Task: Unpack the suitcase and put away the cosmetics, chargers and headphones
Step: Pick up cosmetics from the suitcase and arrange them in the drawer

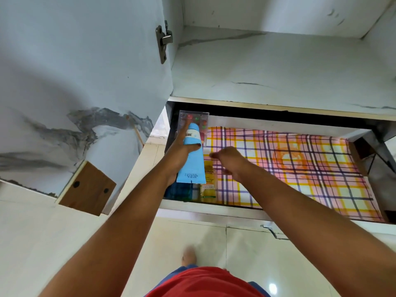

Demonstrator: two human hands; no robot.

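The left hand [182,146] was seen gripping a blue tube [191,155] over the open drawer [300,159], where a yellow bottle [208,183] and clear case [194,121] were already stowed; the right hand [229,159] hung loosely curled, and no suitcase, chargers or headphones were shown.

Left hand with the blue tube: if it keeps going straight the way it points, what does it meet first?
Probably the clear plastic case at the drawer's back-left corner; the blue tube's tip already overlaps it, though depth is unclear.

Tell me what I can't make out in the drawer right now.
- Blue item, head view: mostly hidden under the tube that the left hand grips.
- Right hand: blurred; its fingertips are unclear.
- Yellow bottle: label partly covered by the tube.
- Clear case: contents too small to identify.
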